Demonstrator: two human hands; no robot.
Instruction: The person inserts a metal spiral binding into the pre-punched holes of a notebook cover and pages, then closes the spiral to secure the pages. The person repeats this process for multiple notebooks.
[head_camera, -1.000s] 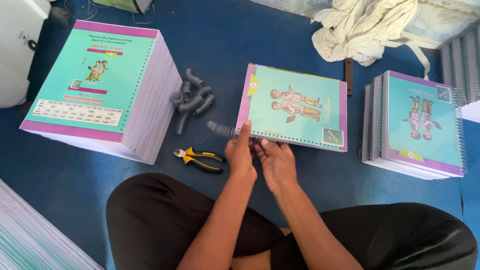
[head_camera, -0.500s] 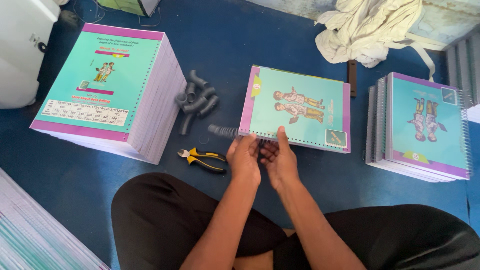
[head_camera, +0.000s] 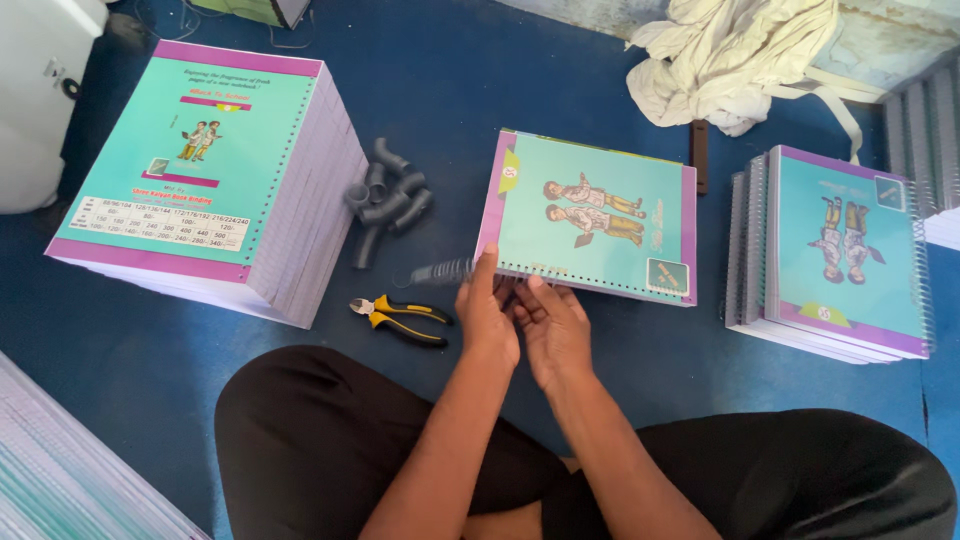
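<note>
Head view: hands working a coil into a notebook's edge

Left hand pinches the metal spiral coil; right hand, fingers curled, grips the teal notebook's punched edge on the blue floor. Less coil sticks out leftward than before.

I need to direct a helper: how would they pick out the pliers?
Start at the tall book stack on the left. Just off its near right corner, on the blue floor, lie the pliers, left of the left hand. Yellow-and-black handles set them apart from the grey tubes above.
</note>
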